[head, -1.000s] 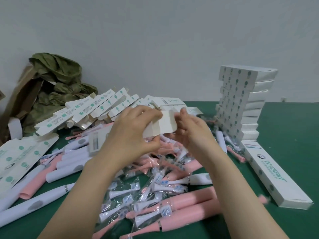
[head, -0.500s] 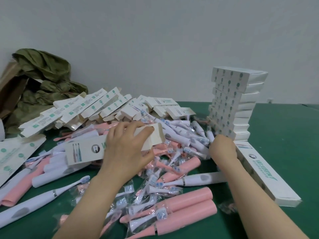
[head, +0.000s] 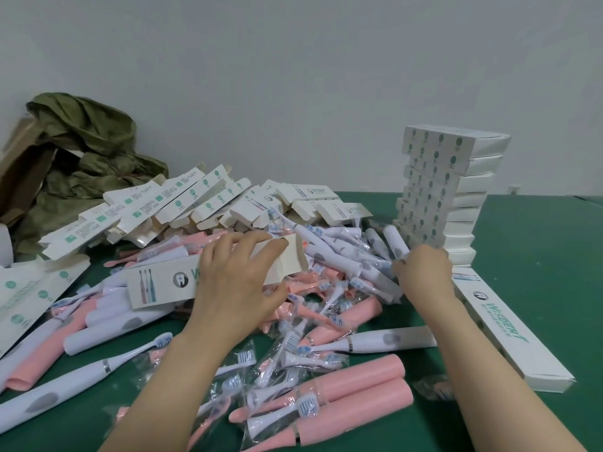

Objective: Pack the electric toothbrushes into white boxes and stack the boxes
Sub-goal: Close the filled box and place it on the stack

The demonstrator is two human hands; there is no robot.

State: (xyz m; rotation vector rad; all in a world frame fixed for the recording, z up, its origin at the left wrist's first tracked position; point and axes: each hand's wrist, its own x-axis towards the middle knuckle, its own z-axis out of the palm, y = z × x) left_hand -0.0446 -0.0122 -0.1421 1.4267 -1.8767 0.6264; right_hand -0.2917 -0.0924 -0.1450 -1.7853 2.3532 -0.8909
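- left fingers (head: 228,246) curl over the top edge of an open white box (head: 156,283). a flap stands up at its open right end. the left hand (head: 235,288) holds the box above the heap, its long side running left to right.
- right fingers (head: 408,264) are curled downward at the far right of the heap, against the wrapped end of a white toothbrush handle (head: 396,244). the tips are hidden, so i cannot tell whether the right hand (head: 424,272) grips it or only touches it.
- between and beneath both hands lies the heap of toothbrushes (head: 326,288): pink and white handles mixed with loose brush heads in clear wrappers (head: 293,350).
- nearest the camera, two pink handles (head: 359,375) lie side by side. to the left, a white toothbrush with its head on (head: 58,396) lies at an angle.
- just behind the right hand stands the stack of closed white boxes (head: 456,190), leaning slightly, its foot on the table.
- one closed box (head: 509,327) lies flat on the table beside the right forearm.
- behind the heap is a pile of open empty boxes (head: 195,203). flattened boxes (head: 29,298) lie at the left edge.
- the green table (head: 548,272) carries everything. a crumpled olive bag (head: 88,151) and brown cardboard (head: 19,168) sit against the wall at far left.
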